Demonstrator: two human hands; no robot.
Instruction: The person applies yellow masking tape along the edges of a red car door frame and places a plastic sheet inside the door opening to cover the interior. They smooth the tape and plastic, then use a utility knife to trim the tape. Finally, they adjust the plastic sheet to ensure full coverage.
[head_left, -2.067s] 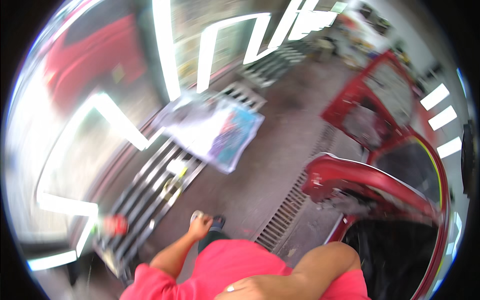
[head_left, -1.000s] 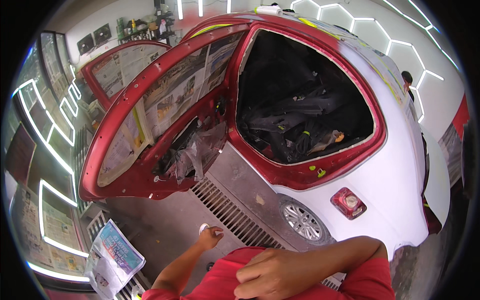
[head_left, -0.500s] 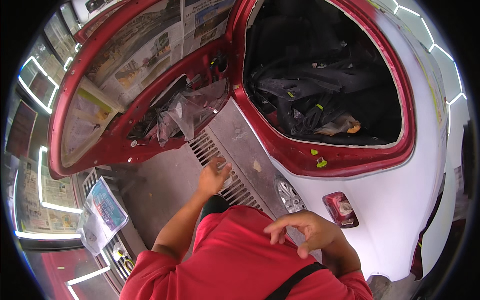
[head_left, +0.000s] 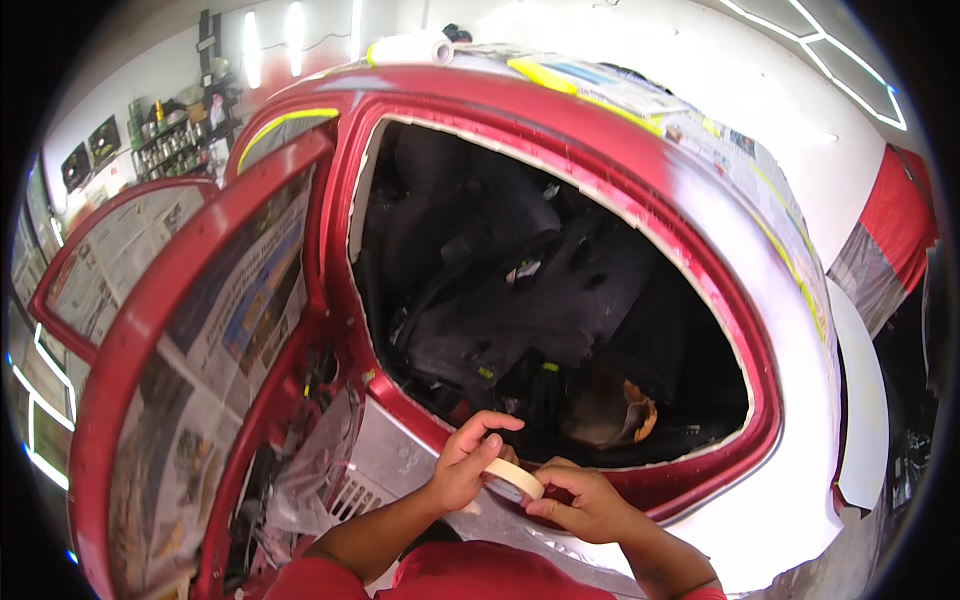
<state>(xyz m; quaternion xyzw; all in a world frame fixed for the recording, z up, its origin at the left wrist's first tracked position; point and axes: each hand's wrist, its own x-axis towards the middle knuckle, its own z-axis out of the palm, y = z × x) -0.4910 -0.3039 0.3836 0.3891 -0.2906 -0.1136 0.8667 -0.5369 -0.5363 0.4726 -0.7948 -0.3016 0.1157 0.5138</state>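
A cream roll of masking tape (head_left: 518, 480) is held edge-up between my two hands, in front of the lower edge of the car's door opening. My left hand (head_left: 468, 465) grips the roll from its left side, thumb up and index finger stretched above it. At the roll's right end my right hand (head_left: 588, 503) has thumb and fingers pinched on the tape. Whether a strip has come loose from the roll is hidden by the fingers. Just beyond the hands lies the red door frame (head_left: 715, 475) with a pale strip along its edge.
An open red door (head_left: 95, 440), its window covered in newspaper, stands to the left. Dark seats (head_left: 480, 300) fill the cabin. Newspaper and yellow tape cover the roof, where a white roll (head_left: 415, 50) lies. A whitish rear panel (head_left: 770, 520) is at the right; shelves (head_left: 175, 140) stand behind.
My view has tilted up toward the roof and room. Both hands, apart before, have come together in front of the opening, with the tape roll now showing between them.
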